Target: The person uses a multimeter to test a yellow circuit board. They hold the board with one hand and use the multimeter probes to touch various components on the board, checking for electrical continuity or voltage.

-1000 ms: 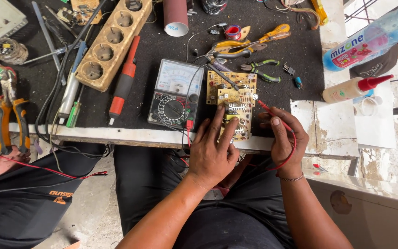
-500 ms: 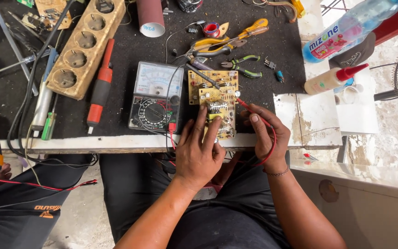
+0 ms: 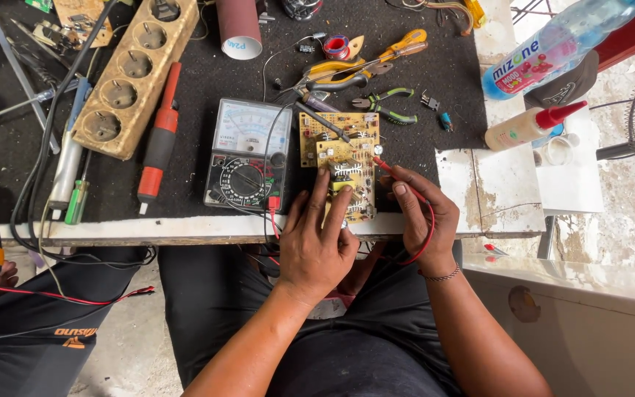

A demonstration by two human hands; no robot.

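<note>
- Left hand (image 3: 317, 246) keeps its spread fingers pressing the circuit board (image 3: 341, 165); right hand (image 3: 420, 213), unchanged, apparently pinches the red probe (image 3: 385, 166).
- Probing continues on the worktop (image 3: 479, 184).

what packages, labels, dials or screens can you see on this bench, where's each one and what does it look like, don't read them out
Analog multimeter: left of the circuit board, black case, pale needle dial, round selector.
Plastic bottle: top right, lying tilted, clear blue, blue and white label with red fruit.
Glue bottle: right of the mat, lying down, cream body, red nozzle.
Sandpaper roll: top centre, reddish brown, white marked inside.
</note>
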